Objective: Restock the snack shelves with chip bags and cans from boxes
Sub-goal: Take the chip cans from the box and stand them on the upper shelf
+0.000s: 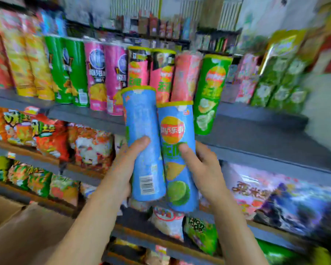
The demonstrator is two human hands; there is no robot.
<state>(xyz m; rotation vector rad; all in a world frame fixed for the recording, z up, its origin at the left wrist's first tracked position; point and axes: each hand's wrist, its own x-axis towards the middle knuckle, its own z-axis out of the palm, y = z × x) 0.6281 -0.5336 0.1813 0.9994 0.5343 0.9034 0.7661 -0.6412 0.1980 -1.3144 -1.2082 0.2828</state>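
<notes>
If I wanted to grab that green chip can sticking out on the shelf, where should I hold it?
Probably around the middle of the green can, coming from the front. It is a tall round tube leaning at the shelf edge, with open shelf on its right and a pink can on its left, so fingers fit around its sides.

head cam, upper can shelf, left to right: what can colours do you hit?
Yellow cans → dark green cans → magenta cans → pink cans → light green can → green boxes. In front, the left hand and right hand each hold a blue can.
</notes>
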